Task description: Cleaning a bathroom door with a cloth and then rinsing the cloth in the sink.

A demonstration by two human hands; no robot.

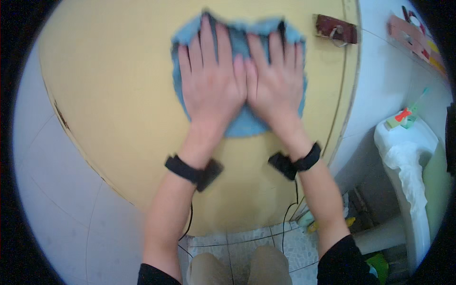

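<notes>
A blue cloth (249,123) is spread against a yellow door (117,107), its upper edge bunched into folds. Flat on its left half lies my left hand (212,80), palm down, fingers pointing up and a little apart. My right hand (278,78) presses flat on the right half in the same way, and the two thumbs meet in the middle. Both hands look slightly blurred. The palms and much of the cloth beneath them are hidden. Each wrist wears a black strap with a small dark device and a thin cable.
A dark red latch plate with a metal ring (338,34) sits near the door's right edge. To the right stands a white washbasin (395,139) with a toothbrush and small items on its rim. Above it is a pink shelf (409,37). Tiled floor (245,237) shows below.
</notes>
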